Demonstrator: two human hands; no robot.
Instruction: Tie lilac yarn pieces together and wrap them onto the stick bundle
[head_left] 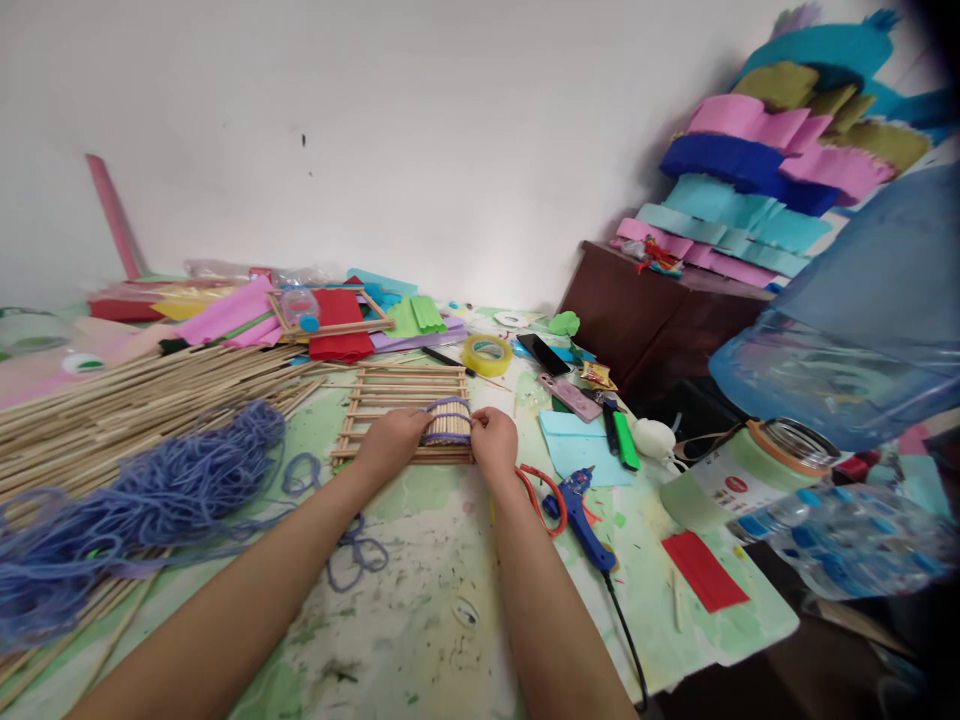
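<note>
A wooden stick frame (409,378) with several cross sticks lies flat on the table in front of me. Across its right part sits a panel of short pale sticks (448,421), crossed by strands of blue yarn (448,436). My left hand (394,440) is closed at the panel's left side, fingertips pinching at the yarn. At the right side my right hand (495,437) pinches the yarn's end near the frame's edge. The exact grip of both hands is partly hidden by the fingers.
A tangled heap of blue yarn (180,490) and many long wooden sticks (150,395) lie at left. Orange-handled scissors (551,512) and a blue glue gun (579,515) are near my right forearm. Behind are a yellow tape roll (487,354) and a phone (543,353).
</note>
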